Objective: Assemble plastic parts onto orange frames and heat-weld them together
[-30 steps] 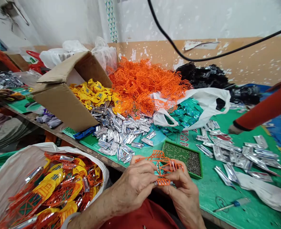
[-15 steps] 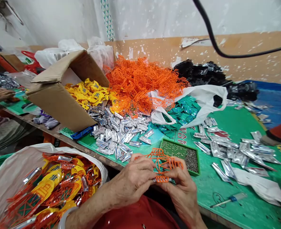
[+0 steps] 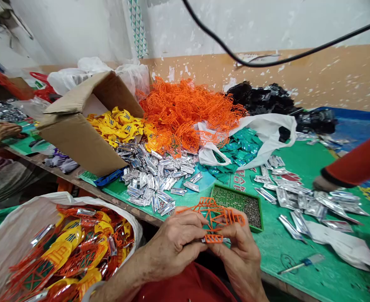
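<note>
Between my hands, at the table's front edge, is an orange plastic lattice frame (image 3: pixel 214 219). My left hand (image 3: pixel 175 235) pinches its left side with thumb and fingers. On the right side, my right hand (image 3: pixel 240 247) grips it, fingers bent round the edge. A bit of silvery and green material shows under the frame, mostly hidden by fingers. Just beyond the frame sits a green tray (image 3: pixel 237 205) of small metal pieces. Loose silver-and-blue parts (image 3: pixel 152 180) lie past my left hand.
Behind are a heap of orange frames (image 3: pixel 189 111), yellow pieces (image 3: pixel 122 126) spilling from a cardboard box (image 3: pixel 78 138), and green pieces (image 3: pixel 243 147). A sack (image 3: pixel 137 218) of assembled parts stands at left. A screwdriver (image 3: pixel 303 263) lies right. Another person's red sleeve (image 3: pixel 358 161) reaches over silver parts.
The other person's arm at the right has reached further left over the silver parts. My hands keep hold of the orange frame with little movement. The view has shifted slightly.
</note>
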A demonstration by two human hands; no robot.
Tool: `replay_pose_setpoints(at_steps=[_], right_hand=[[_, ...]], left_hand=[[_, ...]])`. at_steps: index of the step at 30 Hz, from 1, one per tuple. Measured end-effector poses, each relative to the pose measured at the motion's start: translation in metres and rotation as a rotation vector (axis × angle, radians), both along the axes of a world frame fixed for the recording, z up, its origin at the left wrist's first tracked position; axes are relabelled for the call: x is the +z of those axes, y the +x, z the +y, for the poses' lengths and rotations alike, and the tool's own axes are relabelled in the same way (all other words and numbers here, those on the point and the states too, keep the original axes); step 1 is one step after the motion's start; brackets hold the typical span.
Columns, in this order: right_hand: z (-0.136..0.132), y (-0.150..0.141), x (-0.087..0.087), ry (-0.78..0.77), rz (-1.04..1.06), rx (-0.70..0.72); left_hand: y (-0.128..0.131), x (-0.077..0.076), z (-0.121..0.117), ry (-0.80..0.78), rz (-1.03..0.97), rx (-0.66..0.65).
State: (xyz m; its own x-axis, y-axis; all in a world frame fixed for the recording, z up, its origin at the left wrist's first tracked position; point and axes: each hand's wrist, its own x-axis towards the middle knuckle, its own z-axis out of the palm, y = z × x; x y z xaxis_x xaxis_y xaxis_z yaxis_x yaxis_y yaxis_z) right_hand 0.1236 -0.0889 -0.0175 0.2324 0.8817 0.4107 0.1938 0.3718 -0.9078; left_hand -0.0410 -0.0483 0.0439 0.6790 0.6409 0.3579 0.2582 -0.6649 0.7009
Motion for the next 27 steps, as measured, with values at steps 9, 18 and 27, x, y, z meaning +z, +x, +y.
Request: replay_pose_setpoints(at_steps=[9,18,27], right_hand=[[0.002,0.009,-0.002,0.036,-0.042,0.064],[0.000,0.005,-0.007,0.053,0.005,0.041],[0.002,0.009,-0.006,0.073,-0.014,0.063]], left_hand=[[-0.002,0.004,-0.009,0.167,0.152,0.104],[0.002,0.003,-0.009,0.152,0.146,0.107],[0.002,0.003,-0.002,0.254,0.189,0.076]])
